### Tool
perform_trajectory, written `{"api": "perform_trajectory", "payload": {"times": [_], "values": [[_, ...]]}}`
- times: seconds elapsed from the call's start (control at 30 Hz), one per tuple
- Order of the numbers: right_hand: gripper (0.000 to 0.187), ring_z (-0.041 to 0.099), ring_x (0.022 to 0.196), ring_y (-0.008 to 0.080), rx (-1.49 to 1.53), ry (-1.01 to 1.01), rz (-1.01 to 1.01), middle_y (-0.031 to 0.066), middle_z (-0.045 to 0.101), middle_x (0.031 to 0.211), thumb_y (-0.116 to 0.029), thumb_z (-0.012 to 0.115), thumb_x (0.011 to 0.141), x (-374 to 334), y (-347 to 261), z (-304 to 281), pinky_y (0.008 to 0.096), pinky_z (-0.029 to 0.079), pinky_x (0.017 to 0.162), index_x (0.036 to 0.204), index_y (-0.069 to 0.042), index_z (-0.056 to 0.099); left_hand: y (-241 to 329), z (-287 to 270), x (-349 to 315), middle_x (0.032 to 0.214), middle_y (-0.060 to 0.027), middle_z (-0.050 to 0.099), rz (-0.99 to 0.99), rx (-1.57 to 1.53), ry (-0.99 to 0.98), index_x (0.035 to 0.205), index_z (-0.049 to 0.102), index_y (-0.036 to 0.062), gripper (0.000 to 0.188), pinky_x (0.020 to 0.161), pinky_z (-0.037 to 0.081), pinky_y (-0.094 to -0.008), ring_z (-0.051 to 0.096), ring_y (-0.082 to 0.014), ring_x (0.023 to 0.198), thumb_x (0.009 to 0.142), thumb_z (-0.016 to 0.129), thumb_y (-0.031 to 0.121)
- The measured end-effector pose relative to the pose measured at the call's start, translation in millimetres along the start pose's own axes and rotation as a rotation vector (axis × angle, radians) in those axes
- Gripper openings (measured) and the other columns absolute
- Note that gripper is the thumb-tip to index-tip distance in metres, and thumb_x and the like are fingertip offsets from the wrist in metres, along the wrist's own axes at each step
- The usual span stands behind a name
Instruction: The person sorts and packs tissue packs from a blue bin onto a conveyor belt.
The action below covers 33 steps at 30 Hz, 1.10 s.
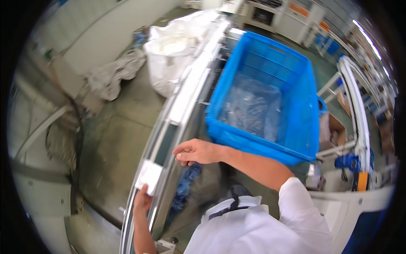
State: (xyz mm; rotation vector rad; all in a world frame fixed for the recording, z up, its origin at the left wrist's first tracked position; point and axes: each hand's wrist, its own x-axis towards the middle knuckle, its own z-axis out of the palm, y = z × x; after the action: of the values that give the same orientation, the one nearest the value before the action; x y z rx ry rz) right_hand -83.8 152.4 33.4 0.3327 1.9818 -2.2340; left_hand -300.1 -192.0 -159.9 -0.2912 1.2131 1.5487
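Observation:
My left hand [143, 200] is at the near end of a narrow conveyor [169, 143], its fingers closed at the edge of a flat white rectangular piece [149, 175] that lies on the belt. Whether this piece is a box or a sheet I cannot tell. Farther up, my right hand [196, 151] hovers by the conveyor's right rail, fingers loosely bent and apart, with nothing seen in them. Beyond a stretch of dark belt, more white pieces [186, 99] run along the conveyor in a bright row.
A large blue plastic crate [228, 134], holding a clear plastic bag [253, 106], stands right of the conveyor. Left of it sits a big white sack [163, 70]. Crumpled sheeting [112, 74] lies on the floor. A white frame [359, 114] with a blue motor [347, 161] rises at right.

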Motion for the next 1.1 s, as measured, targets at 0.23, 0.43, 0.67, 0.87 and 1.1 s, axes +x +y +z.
{"api": "perform_trajectory", "payload": {"times": [0.23,0.43,0.67,0.87,1.1], "values": [[0.041,0.066,0.081,0.0177,-0.189,0.744,0.044,0.0132,0.068,0.096,-0.027,0.063,0.085,-115.4,61.8,-271.8,0.0309,0.053,0.07,0.115,0.001,0.06,21.4,56.4,-54.6,0.114,-0.0081,0.058,0.115,0.49,0.362,0.124,0.048,0.0028,0.044,0.091,0.045,-0.0343,0.057,-0.0219,0.105,0.09,0.063,0.026],[0.063,0.061,0.101,0.0379,-0.7,0.502,0.633,0.0226,0.064,0.107,-0.043,0.069,0.072,-103.6,357.8,-365.4,0.0442,0.049,0.086,0.117,0.0,0.06,-16.6,218.1,-67.5,0.093,-0.009,0.064,0.526,0.616,0.594,0.102,0.062,0.0003,0.018,0.081,0.049,-0.0394,0.06,-0.0224,0.086,0.09,0.058,0.013],[0.105,0.048,0.121,0.0397,-0.651,0.584,0.694,0.0245,0.04,0.139,-0.038,0.079,0.065,-42.3,390.8,-271.1,0.0451,0.043,0.098,0.146,-0.005,0.021,-71.6,294.1,-64.6,0.101,-0.0075,0.062,0.304,0.584,0.669,0.112,0.059,0.0002,0.025,0.08,0.054,-0.0294,0.061,-0.0168,0.09,0.092,0.063,0.013],[0.088,0.057,0.109,0.032,0.239,0.625,0.646,0.0242,0.056,0.119,-0.028,0.08,0.064,-72.0,382.9,-349.3,0.0409,0.046,0.093,0.134,0.003,0.038,-59.5,348.6,-24.0,0.097,-0.0085,0.063,0.433,0.741,0.445,0.11,0.056,-0.0012,0.02,0.077,0.051,-0.0266,0.062,-0.0151,0.086,0.093,0.057,0.01],[0.061,0.05,0.116,0.0368,-1.002,0.879,-0.362,0.0101,0.055,0.117,-0.013,0.074,0.062,-159.7,73.8,-330.1,0.0426,0.045,0.094,0.12,-0.011,0.055,-39.3,446.0,-0.5,0.12,-0.0161,0.056,0.456,0.419,-0.174,0.13,0.042,0.0004,0.047,0.087,0.05,-0.0351,0.06,-0.0222,0.102,0.091,0.063,0.016]]}}
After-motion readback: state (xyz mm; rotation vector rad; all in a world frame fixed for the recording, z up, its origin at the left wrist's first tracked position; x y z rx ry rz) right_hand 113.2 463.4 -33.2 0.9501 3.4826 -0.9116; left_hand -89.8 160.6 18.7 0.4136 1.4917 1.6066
